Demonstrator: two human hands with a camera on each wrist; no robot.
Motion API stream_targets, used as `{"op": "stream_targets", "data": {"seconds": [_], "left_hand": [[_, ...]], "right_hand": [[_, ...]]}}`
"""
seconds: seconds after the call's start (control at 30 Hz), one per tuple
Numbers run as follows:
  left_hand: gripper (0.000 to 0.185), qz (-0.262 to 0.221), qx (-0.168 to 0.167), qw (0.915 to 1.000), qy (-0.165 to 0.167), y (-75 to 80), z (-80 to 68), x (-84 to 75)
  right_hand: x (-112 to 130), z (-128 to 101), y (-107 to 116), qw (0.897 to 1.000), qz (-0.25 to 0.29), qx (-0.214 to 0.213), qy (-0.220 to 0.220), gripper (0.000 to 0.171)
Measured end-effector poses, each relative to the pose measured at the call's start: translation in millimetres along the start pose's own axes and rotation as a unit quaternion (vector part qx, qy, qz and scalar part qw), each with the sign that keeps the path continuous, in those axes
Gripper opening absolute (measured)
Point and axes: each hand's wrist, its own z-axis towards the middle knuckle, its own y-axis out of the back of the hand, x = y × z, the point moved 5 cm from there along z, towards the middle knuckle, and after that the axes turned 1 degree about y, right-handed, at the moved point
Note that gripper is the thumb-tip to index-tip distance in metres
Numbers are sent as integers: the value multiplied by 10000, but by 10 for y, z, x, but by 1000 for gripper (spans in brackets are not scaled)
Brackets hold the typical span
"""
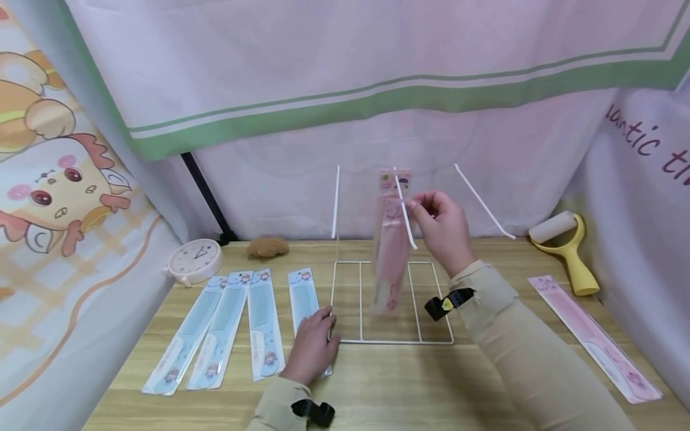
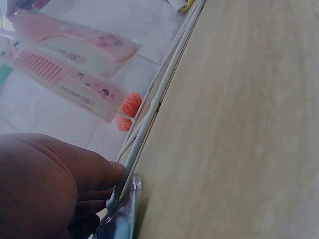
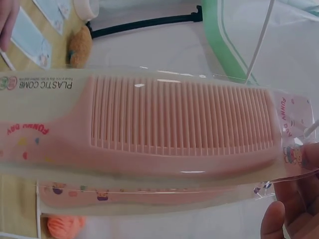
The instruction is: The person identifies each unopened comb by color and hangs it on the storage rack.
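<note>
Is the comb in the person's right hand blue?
No, the packaged comb pinched by the right hand is pink; the blue combs lie on the table.

Light wood-grain counter, evenly lit. Back wall draped in pale translucent sheet with green stripe band. Left side: cartoon-print fabric, chick-like figures, orange plaid. Right side: white fabric with dark red lettering. Black pole slants down behind the drape to the counter's back edge. Soft diffuse light, no window visible.
</note>
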Motion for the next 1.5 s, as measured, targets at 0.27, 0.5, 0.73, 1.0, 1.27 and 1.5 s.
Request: {"op": "stream_targets", "data": {"seconds": [0.27,0.5,0.73,1.0,1.27,1.5], "left_hand": [[41,-55,5,10000,16,18,-13,5],[40,-94,14,10000,-10,12,-18,-2],[41,-80,-20,10000,31,35,-26,-2],[39,-70,-88,9999,-42,55,-40,-31],[38,-15,-126,9999,-69,57,-49,-60],[40,-26,-26,10000,-1,44,-48,-44]], "right_hand": [[-28,151,-28,9994,-333,22,-110,23],[-31,294,-41,9971,-698,18,289,22],[-43,436,-90,9958,-863,34,289,22],[-95,555,-127,9946,-1027,8,156,23],[-86,668,-127,9895,-1416,-47,287,21],[-124,732,-177,9915,-1275,-244,59,24]]}}
